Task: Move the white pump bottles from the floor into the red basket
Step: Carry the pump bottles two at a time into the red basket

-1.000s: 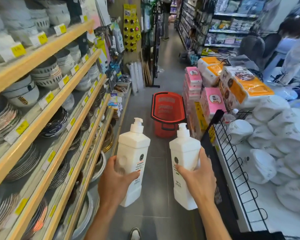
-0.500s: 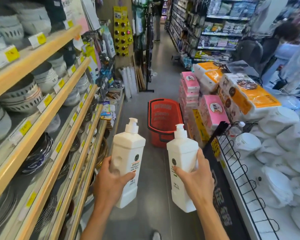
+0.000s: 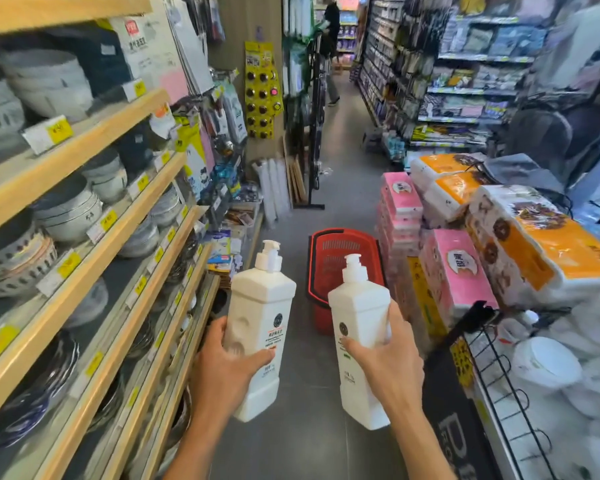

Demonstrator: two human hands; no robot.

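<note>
Both white pump bottles are off the floor and in the air, one in each hand, held out over the grey aisle floor (image 3: 309, 438) at about the same height and a little apart from each other. The left hand (image 3: 222, 372) grips the left bottle (image 3: 262, 317) around its lower half, thumb across the labelled front and fingers wrapped behind. The right hand (image 3: 390, 372) holds the right bottle (image 3: 359, 320) the same way, its thumb lying over the label and its fingers curled round the far side.

Each bottle stands close to upright, long axis running from the flat base at the bottom to the pump head at the top. The left bottle's top leans slightly to the right and the right bottle's top slightly to the left, so the pumps sit nearer together than the bases. The printed labels face the camera. The left pump's spout points to the right; the direction of the right spout is hard to tell.

The red basket (image 3: 329, 268) sits on the floor beyond the bottles, near the aisle's right edge, just beside a stack of pink tissue packs (image 3: 459, 271). The right bottle overlaps its near end in view. Its long side runs away down the aisle. Wooden shelves (image 3: 94, 143) of bowls line the left edge.
</note>
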